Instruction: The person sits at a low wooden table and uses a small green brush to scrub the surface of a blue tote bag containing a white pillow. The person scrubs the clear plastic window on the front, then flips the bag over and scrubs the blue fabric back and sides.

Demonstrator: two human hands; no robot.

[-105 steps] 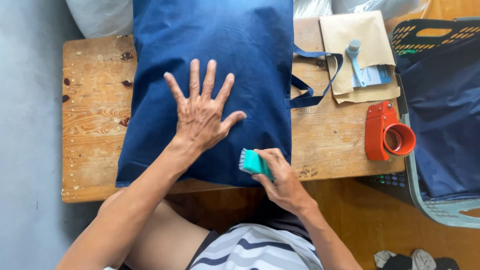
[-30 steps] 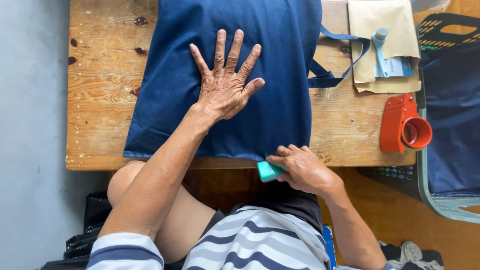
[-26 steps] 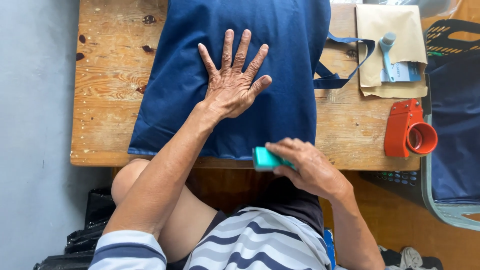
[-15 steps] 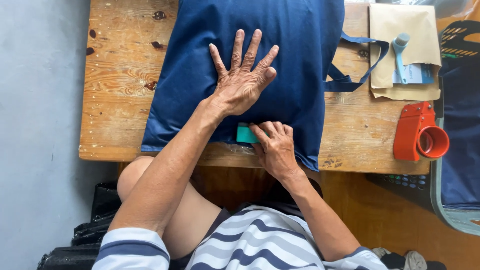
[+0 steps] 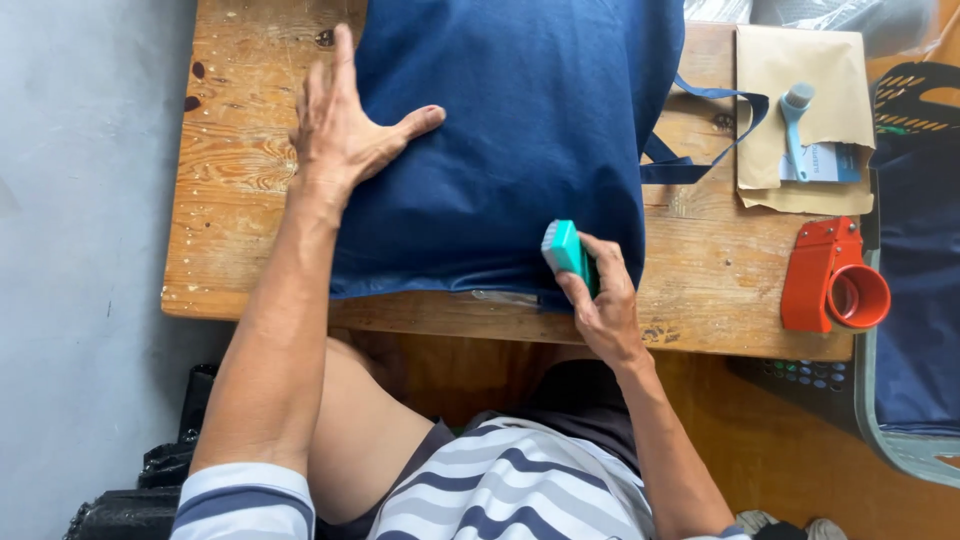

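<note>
Since half a second ago, the left hand (image 5: 345, 125) has slid from the middle of the navy cloth bag (image 5: 510, 140) to its left edge, upper left of the frame, fingers spread flat, grasping nothing. Nearest, low centre, the right hand (image 5: 605, 300) grips a teal brush (image 5: 565, 250) at the bag's near hem. With less palm on it, the cloth could bunch under a stroke. Farther right sit an orange tape dispenser (image 5: 835, 280) and a brown envelope (image 5: 800, 110).
</note>
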